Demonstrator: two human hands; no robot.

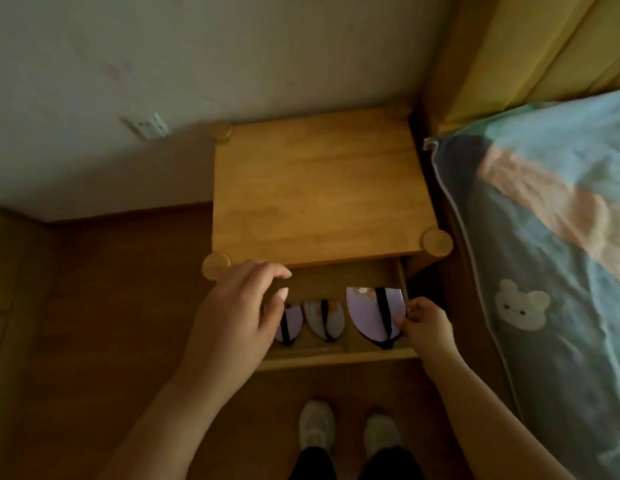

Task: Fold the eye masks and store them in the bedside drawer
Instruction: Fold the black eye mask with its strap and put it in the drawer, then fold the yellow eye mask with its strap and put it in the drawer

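Note:
The bedside drawer (pixel 336 360) of the wooden nightstand (pixel 319 188) stands pulled out. Three folded eye masks with black straps lie in it side by side: a purple one (pixel 293 323) at the left, partly hidden by my left hand, a white one (pixel 322 318) in the middle, and a larger purple one (pixel 369 311) at the right. My right hand (pixel 426 323) pinches the right edge of the larger purple mask. My left hand (pixel 239 306) hovers over the drawer's left part, fingers spread and holding nothing.
A bed with a blue cover (pixel 543 254) and a bear print lies close to the right of the nightstand. A white wall with a socket (pixel 149 126) is behind. My two white shoes (pixel 350 434) stand on the wooden floor just in front of the drawer.

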